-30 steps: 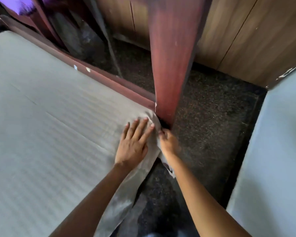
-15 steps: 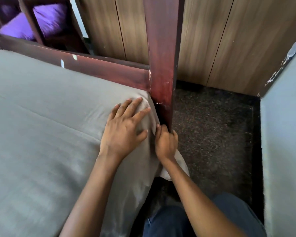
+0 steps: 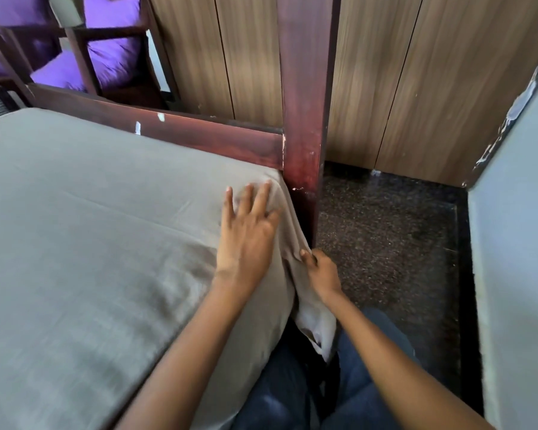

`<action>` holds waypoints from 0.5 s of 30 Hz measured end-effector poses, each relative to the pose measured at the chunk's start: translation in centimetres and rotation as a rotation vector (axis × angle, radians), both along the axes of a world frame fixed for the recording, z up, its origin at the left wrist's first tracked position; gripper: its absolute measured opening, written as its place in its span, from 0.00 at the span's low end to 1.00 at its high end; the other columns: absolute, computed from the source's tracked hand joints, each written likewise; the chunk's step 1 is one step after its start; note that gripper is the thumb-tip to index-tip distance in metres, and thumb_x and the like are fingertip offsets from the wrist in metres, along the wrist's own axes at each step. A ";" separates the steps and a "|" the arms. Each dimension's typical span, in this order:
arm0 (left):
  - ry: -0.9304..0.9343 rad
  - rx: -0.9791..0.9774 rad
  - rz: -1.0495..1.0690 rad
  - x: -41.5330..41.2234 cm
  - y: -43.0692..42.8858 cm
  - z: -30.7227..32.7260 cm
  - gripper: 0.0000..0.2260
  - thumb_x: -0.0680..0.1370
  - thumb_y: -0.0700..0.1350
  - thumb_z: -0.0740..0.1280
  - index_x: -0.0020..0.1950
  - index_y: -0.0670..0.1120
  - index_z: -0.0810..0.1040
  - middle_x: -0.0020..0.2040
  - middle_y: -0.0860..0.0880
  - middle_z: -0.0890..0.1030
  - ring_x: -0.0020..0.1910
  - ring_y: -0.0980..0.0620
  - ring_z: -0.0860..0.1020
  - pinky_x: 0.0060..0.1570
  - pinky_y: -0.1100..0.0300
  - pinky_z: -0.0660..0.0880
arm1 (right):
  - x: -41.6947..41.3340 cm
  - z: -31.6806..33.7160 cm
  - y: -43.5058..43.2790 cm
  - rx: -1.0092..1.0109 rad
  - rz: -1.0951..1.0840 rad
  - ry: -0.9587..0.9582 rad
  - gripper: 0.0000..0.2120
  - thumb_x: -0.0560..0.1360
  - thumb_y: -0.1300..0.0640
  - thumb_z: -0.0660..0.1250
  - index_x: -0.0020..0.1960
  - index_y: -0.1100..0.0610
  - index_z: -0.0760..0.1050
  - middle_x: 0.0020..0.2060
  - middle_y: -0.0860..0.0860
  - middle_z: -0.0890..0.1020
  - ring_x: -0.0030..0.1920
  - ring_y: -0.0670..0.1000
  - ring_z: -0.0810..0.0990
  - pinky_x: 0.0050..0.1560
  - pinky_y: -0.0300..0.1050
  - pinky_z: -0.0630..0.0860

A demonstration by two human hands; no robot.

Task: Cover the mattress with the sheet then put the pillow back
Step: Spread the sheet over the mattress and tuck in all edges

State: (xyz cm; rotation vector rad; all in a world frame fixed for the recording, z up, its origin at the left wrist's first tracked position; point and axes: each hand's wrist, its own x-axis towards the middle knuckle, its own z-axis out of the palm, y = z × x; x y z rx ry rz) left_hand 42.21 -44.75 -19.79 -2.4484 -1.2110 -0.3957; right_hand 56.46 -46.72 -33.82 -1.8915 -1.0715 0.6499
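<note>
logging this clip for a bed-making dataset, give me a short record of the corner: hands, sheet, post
sheet: grey, spread over the bed top, corner hanging loose
bed post: dark red wood, upright at the corner
left hand: flat, fingers spread, pressing the sheet at the corner
right hand: pinching the sheet's hanging edge beside the bed post
purple cushions: behind the frame rail, upper left

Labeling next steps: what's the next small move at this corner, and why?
Probably tuck the loose sheet under the corner: the left hand presses it flat on top, while the right hand pinches the part hanging beside the bedpost.
</note>
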 end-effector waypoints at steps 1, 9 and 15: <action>0.010 0.066 0.034 0.5 -0.9 -0.6 0.18 0.77 0.42 0.54 0.64 0.49 0.75 0.77 0.45 0.57 0.75 0.42 0.58 0.72 0.40 0.42 | 0.5 -0.2 -0.1 -0.004 0.008 0.077 0.14 0.80 0.55 0.61 0.44 0.66 0.74 0.38 0.61 0.80 0.43 0.58 0.79 0.41 0.47 0.68; 0.163 -0.075 -0.084 1.8 -1.3 -11.4 0.26 0.75 0.54 0.60 0.72 0.48 0.68 0.75 0.45 0.60 0.75 0.45 0.55 0.74 0.49 0.36 | 3.8 -0.8 -1.9 0.106 0.086 0.961 0.09 0.79 0.61 0.60 0.50 0.61 0.79 0.43 0.54 0.84 0.46 0.49 0.82 0.52 0.41 0.76; 0.173 -0.315 -0.017 2.0 -2.9 -15.5 0.37 0.66 0.58 0.70 0.72 0.47 0.68 0.75 0.43 0.62 0.74 0.42 0.60 0.73 0.49 0.48 | 4.5 -2.2 0.0 0.083 -0.035 0.241 0.12 0.74 0.56 0.69 0.39 0.60 0.69 0.30 0.49 0.73 0.34 0.51 0.71 0.35 0.41 0.65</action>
